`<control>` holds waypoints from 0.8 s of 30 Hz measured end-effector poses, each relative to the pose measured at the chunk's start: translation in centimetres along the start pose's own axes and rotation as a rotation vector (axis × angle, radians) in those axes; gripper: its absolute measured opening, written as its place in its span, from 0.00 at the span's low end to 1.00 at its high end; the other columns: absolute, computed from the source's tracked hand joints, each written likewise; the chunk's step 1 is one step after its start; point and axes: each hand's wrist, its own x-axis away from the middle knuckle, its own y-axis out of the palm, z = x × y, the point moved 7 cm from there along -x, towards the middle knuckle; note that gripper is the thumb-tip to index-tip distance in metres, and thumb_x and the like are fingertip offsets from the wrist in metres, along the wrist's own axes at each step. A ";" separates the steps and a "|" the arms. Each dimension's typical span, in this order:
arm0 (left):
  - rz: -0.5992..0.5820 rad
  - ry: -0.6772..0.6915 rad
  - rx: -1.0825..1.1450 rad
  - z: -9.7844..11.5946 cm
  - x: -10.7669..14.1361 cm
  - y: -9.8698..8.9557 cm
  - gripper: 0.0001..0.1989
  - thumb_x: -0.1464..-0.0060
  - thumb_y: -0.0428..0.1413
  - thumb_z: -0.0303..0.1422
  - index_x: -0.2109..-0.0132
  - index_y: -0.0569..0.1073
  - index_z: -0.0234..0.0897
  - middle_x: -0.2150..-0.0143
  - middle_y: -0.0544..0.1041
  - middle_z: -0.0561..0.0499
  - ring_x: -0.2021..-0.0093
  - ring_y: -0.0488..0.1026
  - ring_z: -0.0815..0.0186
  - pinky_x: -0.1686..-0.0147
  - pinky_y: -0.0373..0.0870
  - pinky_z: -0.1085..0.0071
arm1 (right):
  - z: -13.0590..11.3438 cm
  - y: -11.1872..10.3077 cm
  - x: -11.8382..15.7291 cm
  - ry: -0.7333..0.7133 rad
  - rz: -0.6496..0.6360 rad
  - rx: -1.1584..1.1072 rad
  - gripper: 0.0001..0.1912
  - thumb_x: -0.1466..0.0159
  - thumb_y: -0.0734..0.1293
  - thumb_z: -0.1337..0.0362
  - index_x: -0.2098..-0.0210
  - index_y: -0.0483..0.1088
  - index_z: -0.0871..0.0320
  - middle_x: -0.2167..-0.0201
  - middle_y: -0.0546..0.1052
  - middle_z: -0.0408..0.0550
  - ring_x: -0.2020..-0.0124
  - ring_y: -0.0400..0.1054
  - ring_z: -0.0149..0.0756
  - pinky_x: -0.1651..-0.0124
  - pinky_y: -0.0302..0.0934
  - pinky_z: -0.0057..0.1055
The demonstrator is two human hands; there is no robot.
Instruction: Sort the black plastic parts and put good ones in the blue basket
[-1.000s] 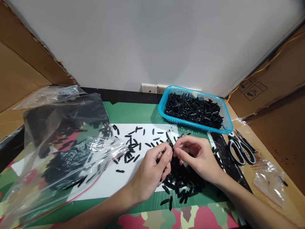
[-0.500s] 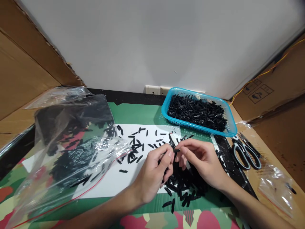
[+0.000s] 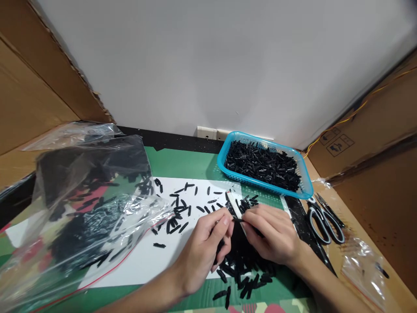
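Observation:
My left hand (image 3: 208,248) is closed, its thumb and fingertips pinching one end of a small black strip (image 3: 238,220). At the other end of that strip are the closed fingertips of my right hand (image 3: 273,234). A narrow white stick (image 3: 233,203) slants up just behind my right fingers; whether they touch it I cannot tell. Below both hands lies a heap of similar black strips (image 3: 239,265), partly hidden by my right hand. More loose strips (image 3: 177,213) are scattered over a white sheet (image 3: 130,269) to the left.
A blue plastic basket (image 3: 260,187) full of black strips stands at the back right. Scissors (image 3: 325,224) lie on cardboard to its right, near a small clear bag (image 3: 365,269). A large clear zip bag (image 3: 97,208) holding black strips covers the left side. A wall (image 3: 182,65) rises behind.
My right hand has turned over, its fingers folding down around the strip's end. The view has shifted slightly, and both hands sit a little lower in it.

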 end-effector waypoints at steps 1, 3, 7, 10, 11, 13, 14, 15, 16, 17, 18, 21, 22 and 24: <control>-0.002 -0.015 0.036 -0.1 -0.1 0.0 0.22 0.28 0.49 0.52 0.64 0.65 0.40 0.81 0.61 0.61 0.85 0.53 0.77 0.86 0.50 0.83 | 0.0 -0.5 0.0 -0.056 0.017 0.052 0.08 0.31 0.67 0.76 0.54 0.72 0.60 0.70 0.80 0.50 0.71 0.73 0.38 0.68 0.67 0.35; 0.002 -0.044 0.103 -0.1 -0.3 -0.1 0.21 0.28 0.49 0.51 0.65 0.65 0.40 0.81 0.61 0.61 0.86 0.53 0.77 0.87 0.48 0.83 | 0.7 -1.9 0.0 -0.078 0.099 0.159 0.10 0.33 0.69 0.77 0.54 0.73 0.59 0.70 0.79 0.49 0.70 0.73 0.39 0.65 0.68 0.35; 0.012 -0.069 0.195 0.4 -0.7 -0.2 0.19 0.29 0.48 0.47 0.65 0.64 0.41 0.81 0.61 0.61 0.87 0.52 0.76 0.88 0.45 0.83 | 4.6 -5.1 0.1 0.242 0.278 0.453 0.12 0.32 0.71 0.74 0.50 0.74 0.55 0.59 0.80 0.53 0.55 0.74 0.48 0.48 0.69 0.47; 0.010 -0.098 0.225 0.4 -0.7 -0.2 0.18 0.30 0.48 0.47 0.65 0.64 0.41 0.82 0.61 0.61 0.87 0.51 0.76 0.88 0.46 0.83 | 5.6 -5.7 0.0 0.366 0.279 0.517 0.14 0.30 0.71 0.70 0.46 0.75 0.55 0.48 0.77 0.59 0.45 0.70 0.55 0.42 0.65 0.55; 0.003 -0.114 0.223 0.3 -0.7 -0.1 0.18 0.30 0.48 0.47 0.65 0.64 0.41 0.81 0.61 0.61 0.87 0.51 0.76 0.88 0.47 0.82 | 5.2 -5.4 -0.2 0.343 0.264 0.468 0.14 0.30 0.71 0.71 0.46 0.75 0.55 0.48 0.77 0.59 0.45 0.70 0.54 0.43 0.66 0.54; -0.019 -0.152 0.197 -0.1 -0.7 0.1 0.19 0.30 0.47 0.50 0.64 0.65 0.42 0.81 0.62 0.61 0.87 0.52 0.75 0.88 0.46 0.81 | 3.4 -4.3 -0.6 0.252 0.209 0.289 0.13 0.31 0.71 0.73 0.49 0.76 0.56 0.51 0.78 0.57 0.49 0.72 0.50 0.45 0.68 0.49; -0.017 -0.166 0.177 -0.4 -0.6 0.1 0.20 0.30 0.47 0.51 0.63 0.66 0.42 0.81 0.62 0.61 0.87 0.52 0.74 0.88 0.46 0.80 | 2.3 -3.4 -0.8 0.196 0.155 0.175 0.12 0.31 0.71 0.74 0.50 0.75 0.56 0.52 0.78 0.56 0.50 0.72 0.48 0.46 0.69 0.46; 0.000 -0.181 0.156 -0.7 -0.6 0.0 0.21 0.31 0.47 0.53 0.62 0.67 0.42 0.80 0.63 0.61 0.87 0.53 0.73 0.88 0.46 0.79 | 1.0 -2.3 -0.9 0.148 0.085 0.053 0.12 0.31 0.70 0.75 0.50 0.75 0.58 0.53 0.78 0.56 0.50 0.72 0.46 0.48 0.70 0.44; 0.035 -0.193 0.134 -0.9 -0.6 -0.2 0.21 0.32 0.48 0.54 0.60 0.68 0.42 0.79 0.63 0.60 0.87 0.54 0.73 0.88 0.47 0.78 | -0.2 -1.3 -0.9 0.104 0.023 -0.066 0.11 0.31 0.70 0.74 0.50 0.75 0.59 0.54 0.79 0.56 0.52 0.72 0.45 0.49 0.71 0.42; 0.085 -0.190 0.106 -1.0 -0.5 -0.5 0.22 0.33 0.49 0.55 0.59 0.70 0.41 0.77 0.65 0.60 0.85 0.57 0.72 0.88 0.49 0.77 | -1.3 -0.3 -0.9 0.077 -0.044 -0.160 0.11 0.30 0.71 0.73 0.49 0.75 0.60 0.54 0.80 0.56 0.52 0.73 0.44 0.50 0.71 0.42; 0.141 -0.176 0.072 -0.9 -0.5 -0.8 0.22 0.35 0.51 0.55 0.59 0.71 0.41 0.74 0.67 0.58 0.83 0.60 0.71 0.87 0.52 0.76 | -2.2 0.6 -0.7 0.070 -0.091 -0.224 0.10 0.30 0.71 0.72 0.49 0.75 0.60 0.54 0.80 0.56 0.52 0.73 0.44 0.49 0.72 0.42; 0.247 -0.108 -0.030 -0.3 -0.2 -1.5 0.20 0.36 0.54 0.52 0.61 0.75 0.38 0.68 0.71 0.54 0.72 0.68 0.67 0.80 0.62 0.76 | -3.5 2.1 -0.2 0.076 -0.133 -0.270 0.07 0.29 0.71 0.70 0.51 0.76 0.60 0.56 0.81 0.55 0.54 0.73 0.45 0.51 0.72 0.42; 0.254 -0.100 -0.050 -0.2 -0.2 -1.6 0.20 0.35 0.53 0.51 0.62 0.76 0.38 0.68 0.71 0.54 0.70 0.68 0.67 0.79 0.63 0.76 | -3.6 2.4 -0.1 0.079 -0.133 -0.262 0.07 0.28 0.70 0.71 0.51 0.76 0.60 0.57 0.81 0.55 0.55 0.73 0.44 0.52 0.71 0.42; 0.231 -0.111 -0.062 -0.3 -0.3 -1.5 0.19 0.34 0.52 0.49 0.63 0.75 0.39 0.70 0.69 0.55 0.73 0.64 0.67 0.80 0.60 0.75 | -3.6 2.6 0.1 0.093 -0.132 -0.253 0.07 0.28 0.69 0.72 0.52 0.76 0.59 0.58 0.81 0.54 0.56 0.72 0.44 0.53 0.71 0.41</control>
